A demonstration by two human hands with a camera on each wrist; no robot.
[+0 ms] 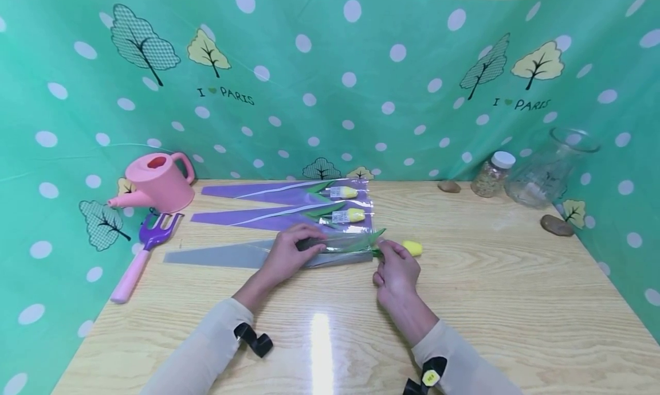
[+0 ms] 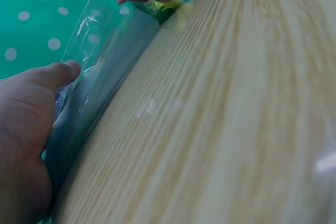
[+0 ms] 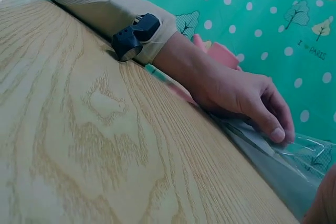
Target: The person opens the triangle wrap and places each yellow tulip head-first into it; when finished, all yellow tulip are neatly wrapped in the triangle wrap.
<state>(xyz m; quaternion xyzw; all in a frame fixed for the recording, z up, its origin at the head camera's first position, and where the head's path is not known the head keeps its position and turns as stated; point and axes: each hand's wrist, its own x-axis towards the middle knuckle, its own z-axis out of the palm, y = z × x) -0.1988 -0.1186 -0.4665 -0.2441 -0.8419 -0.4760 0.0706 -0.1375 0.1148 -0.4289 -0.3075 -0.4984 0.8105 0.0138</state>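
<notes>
A grey flower sleeve with a clear plastic front [image 1: 222, 255] lies across the table in the head view. My left hand [image 1: 290, 250] holds its middle, with thumb and fingers at the clear film [image 3: 302, 153] in the right wrist view. At the sleeve's wide mouth, my right hand [image 1: 399, 269] pinches an artificial yellow tulip [image 1: 412, 247] below its bloom. One green leaf [image 1: 380, 233] sticks up beside the fingers. The tulip's lower part lies within the sleeve opening, partly hidden by film glare and the right hand.
Behind lie two purple sleeves [image 1: 227, 218] holding yellow tulips [image 1: 356, 215]. At left are a pink watering can [image 1: 167, 183] and a purple hand fork [image 1: 138, 272]. A lidded jar [image 1: 488, 180], a glass vase [image 1: 536, 183] and stones [image 1: 557, 225] stand at right.
</notes>
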